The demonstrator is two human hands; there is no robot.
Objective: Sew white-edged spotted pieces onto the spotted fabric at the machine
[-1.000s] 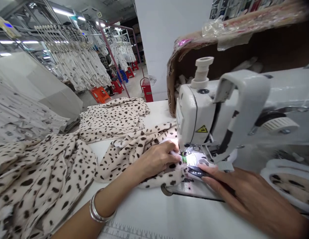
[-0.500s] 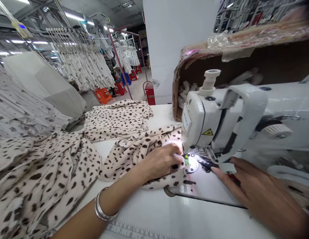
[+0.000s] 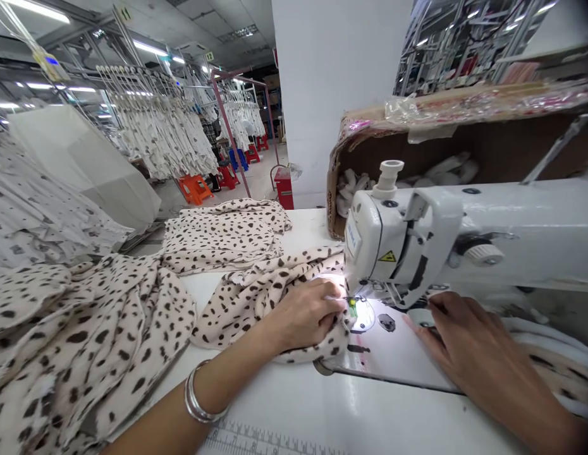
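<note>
My left hand (image 3: 308,313) is closed on the edge of a cream fabric piece with dark spots (image 3: 244,303), pressing it flat just left of the needle area. Beside its fingertips, a small green and yellow part (image 3: 353,306) sits under the lit head of the white sewing machine (image 3: 370,234). My right hand (image 3: 465,332) is right of the needle, under the machine arm, with thumb and fingers bent round dark thread snips that are mostly hidden. A pale lever end (image 3: 422,317) covers part of those fingers.
More spotted fabric lies in a heap (image 3: 85,341) at the left and a folded stack (image 3: 222,234) behind. A cardboard box (image 3: 336,170) with white scraps stands behind the machine. A ruler (image 3: 256,439) marks the front table. White garments (image 3: 156,126) hang farther back.
My right hand has drawn the dark snips back to the right, away from the needle plate. My left hand stays on the fabric. The view has shifted slightly.
</note>
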